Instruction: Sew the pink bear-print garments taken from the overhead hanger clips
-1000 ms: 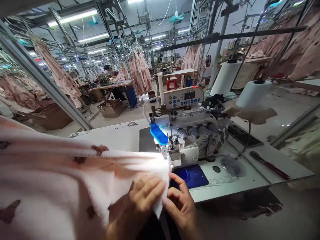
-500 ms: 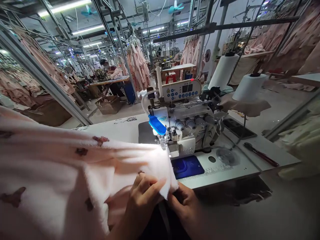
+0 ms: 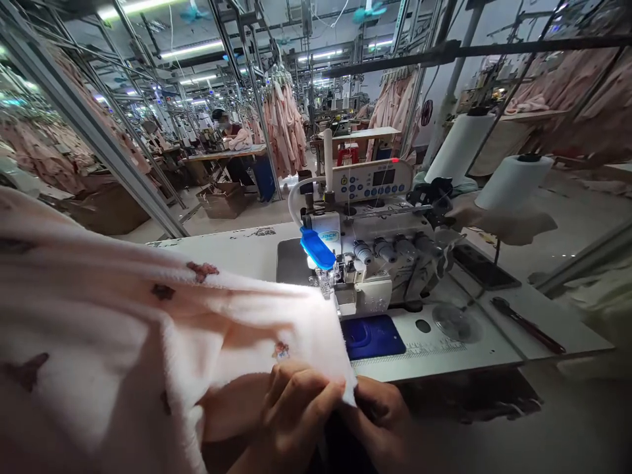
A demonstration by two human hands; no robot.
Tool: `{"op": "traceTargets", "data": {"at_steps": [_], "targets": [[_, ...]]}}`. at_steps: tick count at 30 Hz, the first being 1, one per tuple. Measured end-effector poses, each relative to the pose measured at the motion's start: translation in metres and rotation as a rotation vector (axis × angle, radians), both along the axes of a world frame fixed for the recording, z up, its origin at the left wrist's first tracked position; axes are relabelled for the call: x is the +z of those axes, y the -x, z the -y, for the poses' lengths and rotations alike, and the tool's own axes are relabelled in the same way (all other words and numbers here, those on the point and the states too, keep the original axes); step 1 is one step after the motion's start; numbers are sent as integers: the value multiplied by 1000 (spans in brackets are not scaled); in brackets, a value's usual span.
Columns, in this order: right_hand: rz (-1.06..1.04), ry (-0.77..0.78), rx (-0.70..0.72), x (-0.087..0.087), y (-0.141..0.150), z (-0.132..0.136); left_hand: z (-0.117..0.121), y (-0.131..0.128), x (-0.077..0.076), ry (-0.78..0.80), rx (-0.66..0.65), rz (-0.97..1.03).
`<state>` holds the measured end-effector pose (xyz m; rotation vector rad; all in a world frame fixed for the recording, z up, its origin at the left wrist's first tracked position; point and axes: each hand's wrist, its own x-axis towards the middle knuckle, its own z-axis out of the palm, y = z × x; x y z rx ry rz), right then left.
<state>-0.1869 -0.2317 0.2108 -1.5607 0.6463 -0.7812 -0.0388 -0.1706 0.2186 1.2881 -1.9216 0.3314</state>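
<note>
Pale pink fleece fabric [image 3: 237, 316] with small brown printed figures drapes across the left side and runs up to the needle area of a white overlock sewing machine [image 3: 375, 289]. Near the fabric's lower right corner, my left hand [image 3: 301, 408] is closed on the cloth with fingers bent. Just right of it, my right hand [image 3: 382, 415] pinches the fabric's edge, its fingertips partly hidden behind the corner. A blue guard [image 3: 318, 249] sits over the lit needle area, where the fabric's upper right edge lies at the presser foot.
On the white machine table [image 3: 237, 247] lie a dark blue plate or phone-like item [image 3: 374, 336], a clear round dish [image 3: 455, 322] and dark red-handled tweezers or snips [image 3: 528, 326]. Two thread cones [image 3: 516, 184] stand behind at right. A person [image 3: 230, 128] sits at another table.
Both hands have moved down along the fabric's right edge, drawing it straighter. The right hand's fingers have gone from spread to closed on the edge. The camera view has shifted slightly.
</note>
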Motion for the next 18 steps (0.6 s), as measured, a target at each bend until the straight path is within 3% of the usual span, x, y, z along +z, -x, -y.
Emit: {"op": "traceTargets", "data": {"at_steps": [6, 12, 14, 16, 18], "targets": [[-28, 136, -116, 0, 1, 1, 0, 7, -1, 53, 122, 172], [-61, 192, -134, -16, 7, 2, -1, 4, 17, -11, 64, 200], [-67, 339, -301, -22, 12, 8, -3, 5, 20, -11, 81, 192], [-84, 605, -420, -24, 15, 17, -2, 10, 22, 9, 105, 176], [-60, 842, -345, -18, 13, 26, 0, 13, 20, 53, 120, 141]]}}
